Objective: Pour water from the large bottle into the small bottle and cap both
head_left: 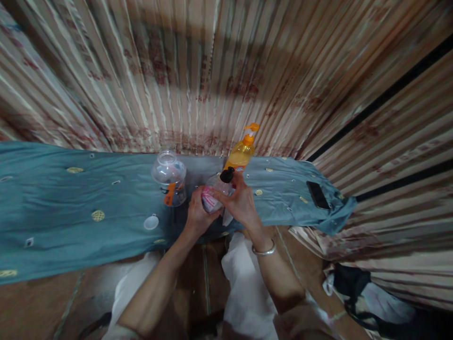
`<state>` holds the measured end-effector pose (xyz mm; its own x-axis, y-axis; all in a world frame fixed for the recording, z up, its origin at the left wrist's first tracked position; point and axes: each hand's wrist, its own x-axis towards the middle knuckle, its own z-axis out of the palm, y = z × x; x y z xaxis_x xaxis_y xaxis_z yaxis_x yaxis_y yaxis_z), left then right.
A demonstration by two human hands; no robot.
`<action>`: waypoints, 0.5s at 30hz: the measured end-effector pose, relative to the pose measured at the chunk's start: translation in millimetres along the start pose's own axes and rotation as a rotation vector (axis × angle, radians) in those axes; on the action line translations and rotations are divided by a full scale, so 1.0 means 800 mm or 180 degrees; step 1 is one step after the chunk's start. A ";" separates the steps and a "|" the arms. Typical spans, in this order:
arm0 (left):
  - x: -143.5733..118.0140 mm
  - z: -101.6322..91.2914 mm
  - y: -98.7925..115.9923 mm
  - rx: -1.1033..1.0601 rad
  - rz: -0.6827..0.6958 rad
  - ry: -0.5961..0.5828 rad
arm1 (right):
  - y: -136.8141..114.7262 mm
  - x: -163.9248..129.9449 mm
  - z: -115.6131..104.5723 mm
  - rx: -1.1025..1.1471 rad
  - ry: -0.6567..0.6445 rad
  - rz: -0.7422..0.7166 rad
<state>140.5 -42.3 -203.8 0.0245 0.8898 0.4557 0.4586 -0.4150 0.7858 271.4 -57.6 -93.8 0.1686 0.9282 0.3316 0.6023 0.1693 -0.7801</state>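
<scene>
My left hand (200, 211) is wrapped round the lower part of a clear plastic bottle with a pink and white label (211, 200), which is tilted over the cloth. At the bottle's upper end is a black top (227, 174), which looks like a pump head. My right hand (240, 200) grips the bottle near this top, its thumb across the label and its fingers by the black part. A scrap of white (227, 217) shows just below the hands; I cannot tell what it is. Behind them stands a yellow pump bottle with an orange pump (241, 153).
Left of my hands a clear plastic jar with an orange label (169, 182) stands on the teal cloth (116, 236). Near it lies a small whitish round lid (151, 222). A black phone (317, 195) lies at the right end. Pleated curtains (184, 85) hang behind and to the right.
</scene>
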 end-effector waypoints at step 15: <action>0.046 0.017 0.053 -0.1067 -0.0010 -0.0503 | 0.017 0.054 -0.070 -0.0320 -0.0419 -0.0443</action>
<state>172.9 -24.3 -159.3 0.1723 0.8987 0.4033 0.1432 -0.4280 0.8924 330.6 -33.8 -60.2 -0.0210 0.9346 0.3551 0.6885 0.2711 -0.6727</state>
